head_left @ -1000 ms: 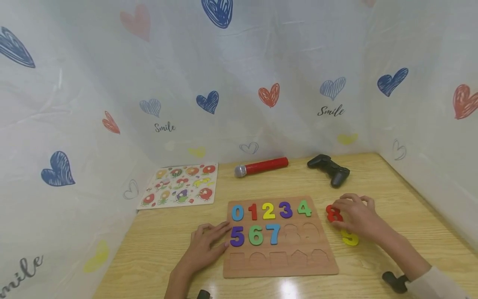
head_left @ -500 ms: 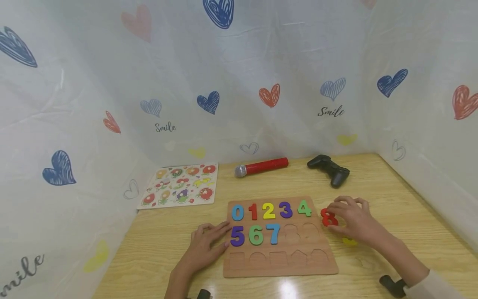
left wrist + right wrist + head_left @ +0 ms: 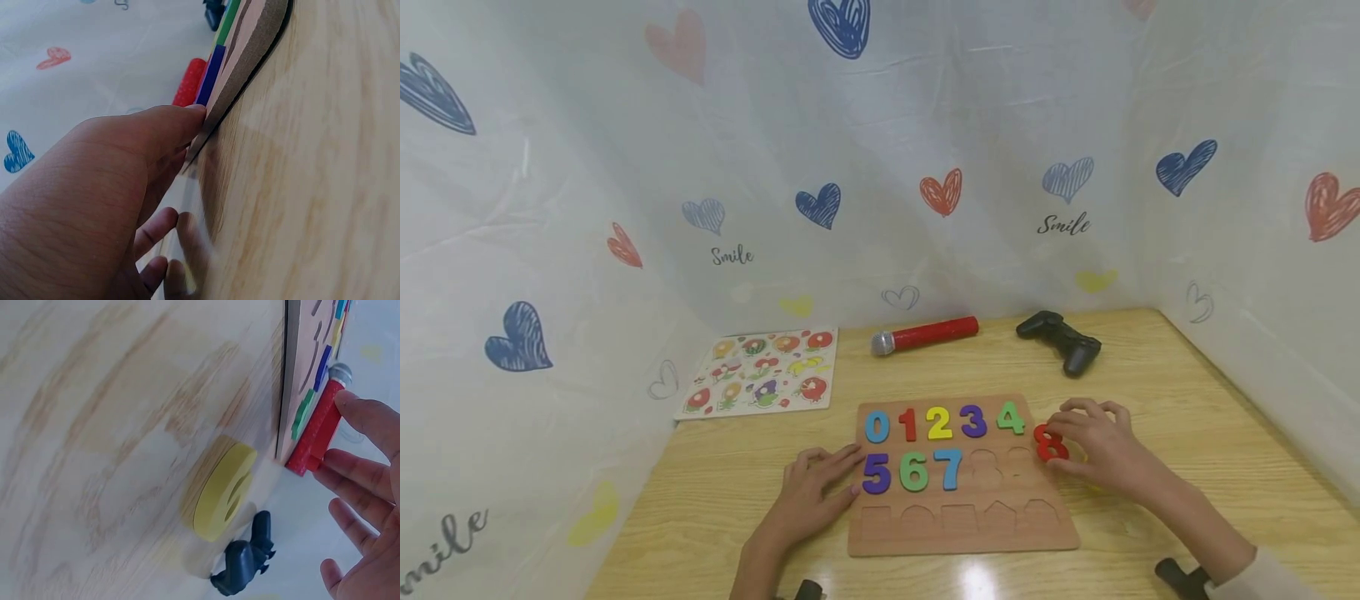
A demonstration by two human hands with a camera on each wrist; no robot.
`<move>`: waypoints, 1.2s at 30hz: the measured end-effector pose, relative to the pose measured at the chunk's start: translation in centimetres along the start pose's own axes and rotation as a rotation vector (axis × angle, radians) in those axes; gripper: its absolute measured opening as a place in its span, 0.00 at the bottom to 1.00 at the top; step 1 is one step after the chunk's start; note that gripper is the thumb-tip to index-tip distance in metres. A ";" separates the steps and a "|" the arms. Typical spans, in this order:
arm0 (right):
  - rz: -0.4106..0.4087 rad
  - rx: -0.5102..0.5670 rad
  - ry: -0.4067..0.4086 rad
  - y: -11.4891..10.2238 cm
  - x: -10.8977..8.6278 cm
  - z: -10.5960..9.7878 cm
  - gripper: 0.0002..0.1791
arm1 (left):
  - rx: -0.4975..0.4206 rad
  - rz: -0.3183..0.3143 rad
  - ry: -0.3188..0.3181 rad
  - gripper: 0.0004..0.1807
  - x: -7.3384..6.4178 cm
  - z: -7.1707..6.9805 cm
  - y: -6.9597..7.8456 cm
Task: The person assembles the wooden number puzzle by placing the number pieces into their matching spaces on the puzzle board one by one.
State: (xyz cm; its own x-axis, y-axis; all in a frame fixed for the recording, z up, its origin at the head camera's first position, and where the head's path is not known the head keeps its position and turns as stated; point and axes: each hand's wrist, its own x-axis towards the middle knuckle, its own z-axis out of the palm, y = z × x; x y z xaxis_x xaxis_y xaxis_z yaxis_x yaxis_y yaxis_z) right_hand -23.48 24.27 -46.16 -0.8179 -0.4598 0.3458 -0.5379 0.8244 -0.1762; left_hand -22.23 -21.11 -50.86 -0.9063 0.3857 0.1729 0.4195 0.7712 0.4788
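Observation:
My right hand (image 3: 1108, 446) pinches a red number 8 piece (image 3: 1050, 442) between thumb and fingers, just above the right edge of the wooden number board (image 3: 962, 533). On the board sit the pieces 0 to 7, among them the purple 5 (image 3: 876, 474) and the blue 7 (image 3: 950, 468). Shape outlines show in its other places. My left hand (image 3: 816, 496) touches the board's left edge with thumb and fingertips, its fingers extended. A yellow number piece (image 3: 225, 490) lies on the table below my right hand. In the head view that hand mostly hides it.
Behind the board lie a red microphone (image 3: 928, 334) and a black game controller (image 3: 1060, 342). A fruit picture board (image 3: 760, 372) is at the back left of the wooden table (image 3: 700, 500). Sheets with printed hearts (image 3: 880, 125) stand at the back and sides.
My right hand has moved left with the red 8, from beside the yellow piece to the board's right edge. My left hand has stayed at the board's left edge.

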 end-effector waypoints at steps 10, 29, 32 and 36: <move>-0.035 0.014 0.011 -0.8 0.2 0.9 0.22 | 0.001 -0.020 -0.008 0.27 0.0 -0.1 0.1; -0.082 -0.005 0.006 -2.7 0.8 1.6 0.23 | 0.003 0.005 0.010 0.27 0.0 -0.2 0.0; -0.086 -0.019 -0.004 -3.0 0.8 1.8 0.23 | 0.004 0.016 0.020 0.26 0.0 0.0 -0.1; -0.113 -0.025 0.016 -3.3 0.9 2.2 0.21 | 0.004 0.009 0.006 0.27 -0.1 0.0 -0.2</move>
State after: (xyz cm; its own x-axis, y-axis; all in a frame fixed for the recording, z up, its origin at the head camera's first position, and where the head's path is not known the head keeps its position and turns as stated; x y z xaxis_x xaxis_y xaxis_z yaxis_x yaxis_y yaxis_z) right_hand -22.83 20.40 -47.30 -0.7487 -0.5455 0.3766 -0.6213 0.7755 -0.1118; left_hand -22.24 -21.24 -50.98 -0.9028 0.3896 0.1821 0.4278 0.7699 0.4735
